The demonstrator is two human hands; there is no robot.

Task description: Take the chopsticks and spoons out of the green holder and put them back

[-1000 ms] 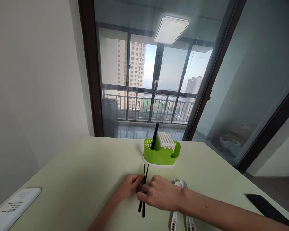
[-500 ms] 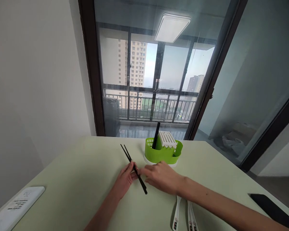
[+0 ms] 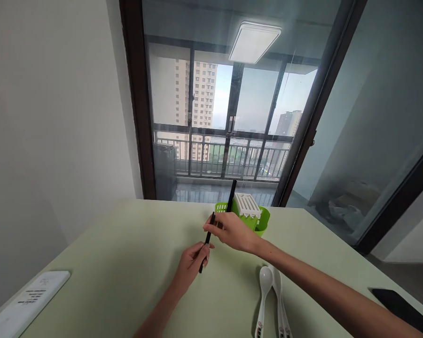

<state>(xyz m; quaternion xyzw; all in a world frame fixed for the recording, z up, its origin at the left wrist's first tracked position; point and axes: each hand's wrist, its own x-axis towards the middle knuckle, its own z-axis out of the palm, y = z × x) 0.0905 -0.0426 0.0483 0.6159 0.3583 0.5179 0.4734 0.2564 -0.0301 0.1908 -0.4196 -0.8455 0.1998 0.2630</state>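
Black chopsticks (image 3: 207, 237) slant upward between my two hands above the table. Lower down, my left hand (image 3: 193, 260) is closed around them, and their lower ends stick out below it. My right hand (image 3: 231, 230) pinches the same chopsticks near their upper ends. Just behind the right hand stands a green utensil holder (image 3: 264, 220) with a white slotted top piece (image 3: 246, 205), partly hidden by that hand. More black chopsticks (image 3: 231, 195) stand upright in its left compartment. White spoons (image 3: 266, 281) lie on the table below my right forearm.
The pale green table (image 3: 134, 244) reaches to a glass sliding door behind it. At the left edge lies a white box-like object (image 3: 31, 300) with dark print. A flat black object (image 3: 402, 307) rests at the right edge.
The chopsticks have swung from leaning left to leaning right. My right hand has moved up and now grips their upper part. The spoon bowls have come into view.
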